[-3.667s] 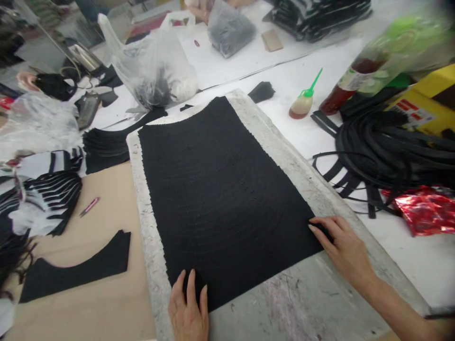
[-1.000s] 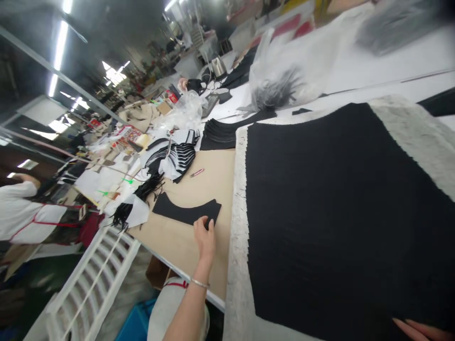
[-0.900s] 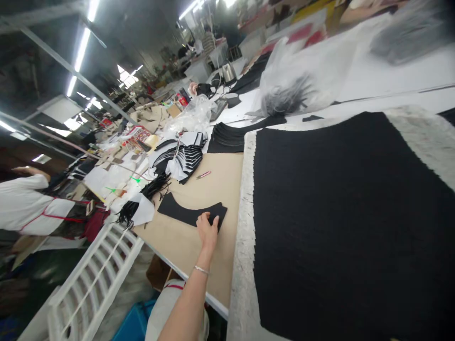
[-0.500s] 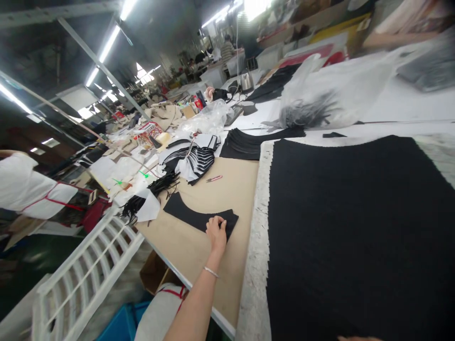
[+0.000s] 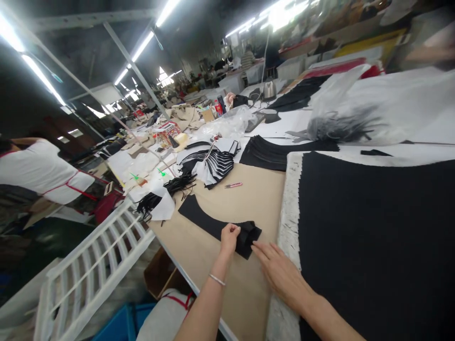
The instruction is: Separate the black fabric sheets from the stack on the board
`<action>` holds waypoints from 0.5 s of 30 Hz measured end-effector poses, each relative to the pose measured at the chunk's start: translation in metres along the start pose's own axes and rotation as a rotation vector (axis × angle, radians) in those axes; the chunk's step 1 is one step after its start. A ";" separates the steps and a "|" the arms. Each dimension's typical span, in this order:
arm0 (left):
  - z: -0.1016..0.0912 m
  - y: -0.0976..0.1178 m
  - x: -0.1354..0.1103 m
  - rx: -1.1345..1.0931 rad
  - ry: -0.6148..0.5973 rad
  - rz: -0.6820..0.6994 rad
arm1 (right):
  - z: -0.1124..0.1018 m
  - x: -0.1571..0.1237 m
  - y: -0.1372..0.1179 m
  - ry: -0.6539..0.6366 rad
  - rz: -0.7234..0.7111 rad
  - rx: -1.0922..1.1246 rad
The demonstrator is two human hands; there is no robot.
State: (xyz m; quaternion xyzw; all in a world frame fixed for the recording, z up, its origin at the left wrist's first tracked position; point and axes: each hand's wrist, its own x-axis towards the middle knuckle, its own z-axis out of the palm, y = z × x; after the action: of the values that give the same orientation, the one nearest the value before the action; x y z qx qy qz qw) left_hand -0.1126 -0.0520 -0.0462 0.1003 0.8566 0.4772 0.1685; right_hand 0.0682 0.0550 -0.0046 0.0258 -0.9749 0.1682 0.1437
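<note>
A curved black fabric piece (image 5: 208, 221) lies on tan paper (image 5: 213, 265) at the table's near-left edge. My left hand (image 5: 229, 238) is closed on its right end, which is lifted and bunched. My right hand (image 5: 280, 272) reaches in from the right with fingers stretched flat, fingertips just beside that bunched end, holding nothing. To the right, a large layered spread of black fabric (image 5: 377, 241) covers a grey-white board (image 5: 289, 208).
A pink clipper (image 5: 233, 185) lies on the tan paper. Striped black-and-white pieces (image 5: 213, 166), black cords (image 5: 167, 192) and a stack of black cut pieces (image 5: 273, 154) sit behind. A plastic bag (image 5: 341, 118) lies further back. A white rail (image 5: 92, 265) runs below. A person in white stands at far left.
My left hand closed on the end of the curved black piece and lifted it into a bunch. My right hand came across from the large black spread to beside it. The view swung left.
</note>
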 end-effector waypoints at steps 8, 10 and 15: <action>-0.014 0.006 0.007 -0.085 0.179 -0.038 | 0.067 0.031 0.027 0.017 -0.029 -0.103; -0.032 0.010 0.018 -0.075 0.321 -0.040 | 0.081 0.024 0.036 0.101 -0.065 -0.133; -0.128 0.024 0.058 -0.011 0.644 -0.060 | 0.114 0.018 0.055 0.113 -0.125 -0.056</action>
State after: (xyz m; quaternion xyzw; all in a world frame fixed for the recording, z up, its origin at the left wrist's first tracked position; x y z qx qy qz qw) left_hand -0.2154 -0.1203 0.0257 -0.0822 0.8660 0.4838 -0.0964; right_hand 0.0146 0.0690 -0.1200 0.0733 -0.9660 0.1329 0.2092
